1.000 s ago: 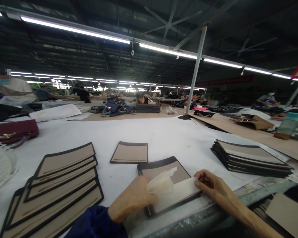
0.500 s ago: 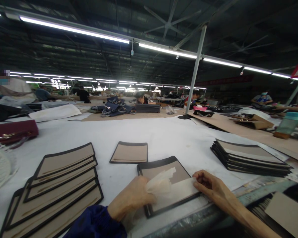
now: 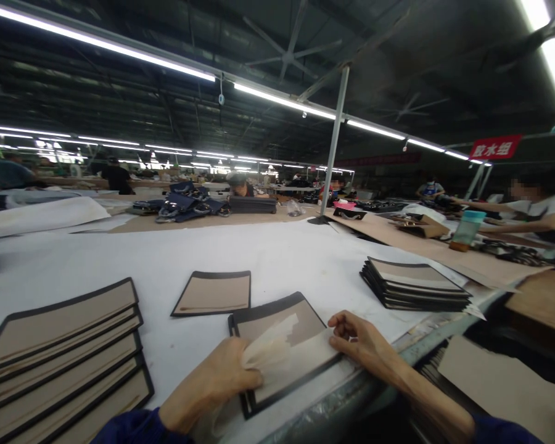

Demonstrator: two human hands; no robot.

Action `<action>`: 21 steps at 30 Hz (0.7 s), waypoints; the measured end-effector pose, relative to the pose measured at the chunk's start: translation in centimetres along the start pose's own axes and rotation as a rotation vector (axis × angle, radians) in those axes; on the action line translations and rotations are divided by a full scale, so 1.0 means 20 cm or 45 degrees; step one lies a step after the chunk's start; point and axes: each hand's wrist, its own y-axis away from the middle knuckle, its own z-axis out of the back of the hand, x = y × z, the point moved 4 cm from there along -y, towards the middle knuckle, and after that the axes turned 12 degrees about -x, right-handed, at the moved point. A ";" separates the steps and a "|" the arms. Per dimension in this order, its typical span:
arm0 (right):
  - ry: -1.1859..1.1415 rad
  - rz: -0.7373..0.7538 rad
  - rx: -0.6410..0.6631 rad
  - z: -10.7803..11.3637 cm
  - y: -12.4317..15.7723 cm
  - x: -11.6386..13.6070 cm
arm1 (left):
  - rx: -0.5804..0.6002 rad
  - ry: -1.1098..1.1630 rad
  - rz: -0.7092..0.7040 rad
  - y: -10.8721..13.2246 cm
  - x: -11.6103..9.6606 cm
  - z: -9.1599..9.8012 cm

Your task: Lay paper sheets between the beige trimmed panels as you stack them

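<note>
Black-edged panel (image 3: 308, 317), tan-faced, lies near the close edge of the white-covered table (image 3: 287, 259), between the person's two hands. At its 9 o'clock side the left hand (image 3: 222, 373) grasps a loose bunch of pale thin sheets (image 3: 271, 345) — thumb on top, wrist angled in from a blue sleeve (image 3: 139, 427). Toward 3 o'clock the right hand (image 3: 358, 339) has curled fingers, with thumb and forefinger close together at the panel's edge; whether they pinch anything I cannot tell. Outward, a single panel (image 3: 215, 291) with a brown streak lies at 11 o'clock, an overlapping row of similar panels (image 3: 69, 345) at 9, and a neat stack (image 3: 419, 283) at 2. Farther along 2 o'clock stands a bottle with a teal lid (image 3: 467, 229). High beyond it hangs a red sign (image 3: 496, 148), reading 胶水组 in white; a dimmer red banner (image 3: 379, 159) at 1 o'clock is illegible.
</note>
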 end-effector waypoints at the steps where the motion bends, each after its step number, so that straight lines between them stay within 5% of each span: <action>1: 0.019 -0.005 -0.006 0.00 0.00 0.00 | 0.000 -0.004 0.004 0.00 0.01 0.00; 8: 0.112 0.049 -0.001 -0.02 0.01 -0.01 | 0.008 -0.048 0.045 0.00 0.01 -0.01; 14: 0.277 0.097 -0.088 -0.02 0.01 0.00 | -0.179 -0.235 0.066 0.00 -0.03 0.04; 21: 0.075 -0.281 0.319 0.03 -0.11 -0.06 | -0.181 -0.262 0.043 0.00 -0.02 0.04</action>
